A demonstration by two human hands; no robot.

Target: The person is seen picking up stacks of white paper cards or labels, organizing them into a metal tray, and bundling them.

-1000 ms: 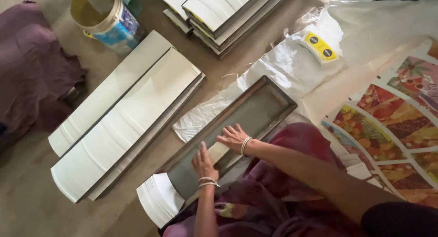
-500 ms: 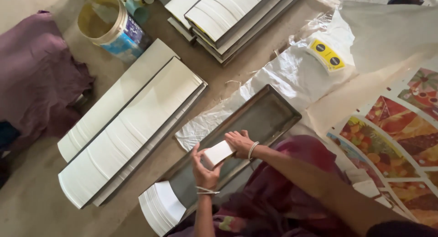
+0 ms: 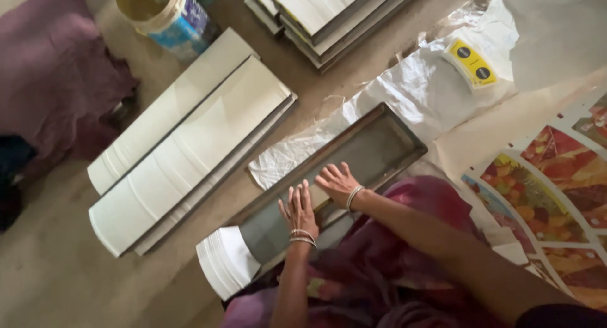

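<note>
Floor [image 3: 57, 290]: a bare tan surface is seen under all items, well to the left of the fingers.
Purple cloth [image 3: 54, 81]: a crumpled heap is seen far up and left of the fingers.
Printed sheets [image 3: 556, 189]: coloured sheets are laid flat, well to the right of the fingers.
Long white stacks [image 3: 190, 145]: two long rows of white sheets are laid side by side, left of the fingers and apart from them.
Plastic sheet [image 3: 417, 94]: a crinkled clear sheet is spread under the far end of the tray, above and right of the fingers.
Grey tray [image 3: 373, 151]: a long, shallow, dark tray is laid diagonally on the floor; both sets of fingers are placed inside it, near its middle.
Stacked trays [image 3: 329, 18]: filled trays are piled at the top edge, well above the fingers.
White sheet pile [image 3: 224, 261]: a fanned pile is placed at the near end of the tray, below and left of the fingers.
Bucket [image 3: 161, 12]: a round container is seen far up and left of the fingers.
Left hand [image 3: 299, 208]: laid palm down on the tray floor, fingers spread; nothing is pinched.
Right hand [image 3: 338, 182]: laid palm down just beside the left hand, fingers spread flat; nothing is pinched.
Yellow labels [image 3: 471, 62]: a small strip is laid on the plastic, well above and right of the fingers.
</note>
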